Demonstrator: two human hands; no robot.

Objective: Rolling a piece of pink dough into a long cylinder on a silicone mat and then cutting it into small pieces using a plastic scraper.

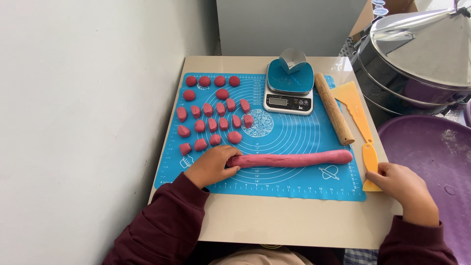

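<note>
Hands (212, 166) on dough roll (294, 159) (pink)

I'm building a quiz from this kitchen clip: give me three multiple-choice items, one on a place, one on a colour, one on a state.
1. Where does the rolling pin lie?
A. right of the scale
B. left of the dough pieces
C. on the floor

2. What colour is the mat?
A. green
B. blue
C. white

3. What is the left hand doing?
A. hanging free
B. gripping the scale
C. holding one end of the dough log

Answers: 1 A, the pin lies slanted just beside the scale's right edge; 2 B, the mat is bright blue; 3 C, its fingers wrap the log's left end, while the right hand holds the yellow scraper.
</note>
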